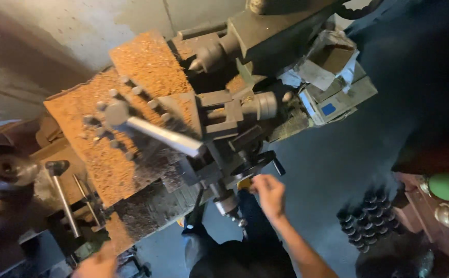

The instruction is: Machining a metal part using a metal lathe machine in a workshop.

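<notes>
From my remote seat, the worry is the right hand [269, 194] — it works close beside the dark grey metal lathe carriage [219, 118], and a slip off the small black crank handle [263, 163] could, I judge, send the knuckles into the steel edges just above it. The loose orange-brown shavings [142, 72] heaped over the carriage top could also make any grip there slick or scratchy.

That hand reaches up from a bare forearm, wrist bent, fingers curled at the black handle on the carriage's near side; whether they close fully on it I cannot tell. The left hand [98, 265] sits at the frame's bottom edge, below and left of the carriage — only partly visible, so its fingers can't be judged. A long silver lever [162, 135] juts from the carriage top, untouched by either hand.
</notes>
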